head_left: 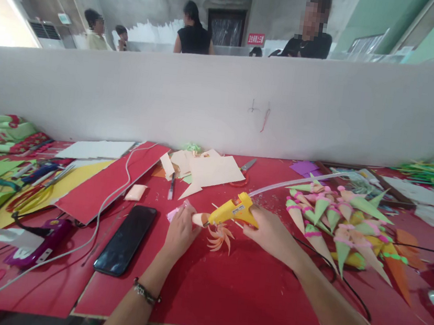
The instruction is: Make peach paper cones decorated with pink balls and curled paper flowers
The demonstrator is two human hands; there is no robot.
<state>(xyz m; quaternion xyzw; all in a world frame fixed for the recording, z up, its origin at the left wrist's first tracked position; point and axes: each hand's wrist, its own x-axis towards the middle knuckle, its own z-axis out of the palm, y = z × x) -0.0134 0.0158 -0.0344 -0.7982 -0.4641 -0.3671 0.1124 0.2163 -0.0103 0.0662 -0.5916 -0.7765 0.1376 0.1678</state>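
My right hand [269, 233] is closed around the grip of a yellow hot glue gun [232, 210], whose nozzle points left. A long clear glue stick [294, 181] runs out of the gun's back to the upper right. My left hand [181, 230] pinches a small peach paper piece [199, 218] right at the nozzle tip. Just below the nozzle lies a peach paper flower [219, 236] with curled petals on the red table [233, 286]. A pink scrap [173, 213] shows beside my left fingers.
A black phone [126, 239] lies left of my left hand. A pile of coloured paper cones [346, 226] fills the right side. Cream paper sheets [208, 170], scissors [245, 167], a pen [172, 186], cables and a purple glue gun [43, 241] lie left. A white partition [224, 100] stands behind, people beyond it.
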